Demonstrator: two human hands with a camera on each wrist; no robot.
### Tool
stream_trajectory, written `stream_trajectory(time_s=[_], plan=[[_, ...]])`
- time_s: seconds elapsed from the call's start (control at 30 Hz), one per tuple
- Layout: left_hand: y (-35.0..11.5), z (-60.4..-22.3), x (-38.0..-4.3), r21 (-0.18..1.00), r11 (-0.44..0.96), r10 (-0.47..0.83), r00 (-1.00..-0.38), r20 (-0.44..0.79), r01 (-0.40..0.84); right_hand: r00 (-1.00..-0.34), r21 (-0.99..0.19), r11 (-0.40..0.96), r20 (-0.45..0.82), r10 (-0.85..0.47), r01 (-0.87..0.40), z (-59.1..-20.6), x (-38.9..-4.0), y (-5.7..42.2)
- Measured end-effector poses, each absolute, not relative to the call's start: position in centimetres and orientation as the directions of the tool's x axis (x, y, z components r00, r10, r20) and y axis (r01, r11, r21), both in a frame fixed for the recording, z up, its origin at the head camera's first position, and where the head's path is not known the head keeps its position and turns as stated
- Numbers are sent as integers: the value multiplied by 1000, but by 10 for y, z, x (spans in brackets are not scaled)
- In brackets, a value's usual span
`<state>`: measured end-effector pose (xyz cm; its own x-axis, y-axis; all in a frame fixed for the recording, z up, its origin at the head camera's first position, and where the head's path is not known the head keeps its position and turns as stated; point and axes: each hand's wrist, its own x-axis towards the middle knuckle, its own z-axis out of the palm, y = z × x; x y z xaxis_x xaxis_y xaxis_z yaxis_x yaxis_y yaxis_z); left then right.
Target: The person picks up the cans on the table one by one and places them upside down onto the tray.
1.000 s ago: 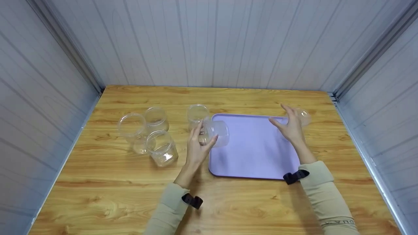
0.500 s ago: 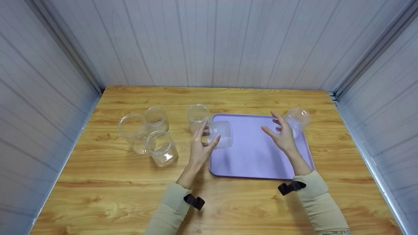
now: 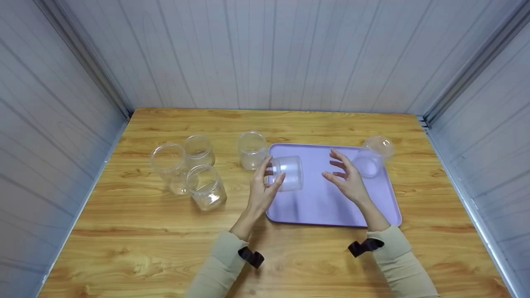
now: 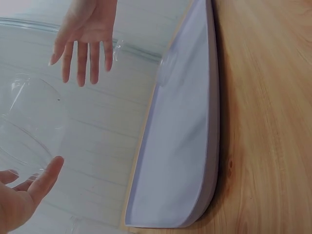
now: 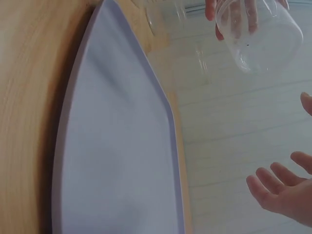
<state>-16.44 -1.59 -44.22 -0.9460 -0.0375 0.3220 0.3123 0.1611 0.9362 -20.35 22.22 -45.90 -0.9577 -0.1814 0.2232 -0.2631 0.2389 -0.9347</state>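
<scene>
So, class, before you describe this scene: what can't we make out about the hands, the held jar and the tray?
- Left wrist view: part of the held jar and of the left hand, cut off by the left edge.
- Right wrist view: part of the right hand, cut off by the right edge; one end of the purple tray, cut off by the bottom edge.
- Right wrist view: what the dark speck is; too small.
- Head view: part of the held jar, behind the fingers.

A hand could pass above the purple rectangular plastic tray (image 3: pixel 323 207), through the gap between the clear cylindrical plastic jar (image 3: pixel 290 173) in the left hand (image 3: pixel 263 191) and the right hand (image 3: pixel 350 182). One transparent plastic container (image 3: pixel 372 157) obstructs the tray's far right corner; another clear round vessel (image 3: pixel 252 152) stands beside its far left.
</scene>
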Motion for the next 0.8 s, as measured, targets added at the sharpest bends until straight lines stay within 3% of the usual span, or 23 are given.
stream_trajectory(time_s=[0.43, 0.8], plan=[[-6, -448, -163, 947, 133, -2, -956, 294, 291, -927, -970, 9, 228, -297, -242, -467, -191, 208], [6, -448, -163, 948, 131, 39, -957, 289, 291, -907, -974, -14, 217, -360, -227, -468, -188, 203]])
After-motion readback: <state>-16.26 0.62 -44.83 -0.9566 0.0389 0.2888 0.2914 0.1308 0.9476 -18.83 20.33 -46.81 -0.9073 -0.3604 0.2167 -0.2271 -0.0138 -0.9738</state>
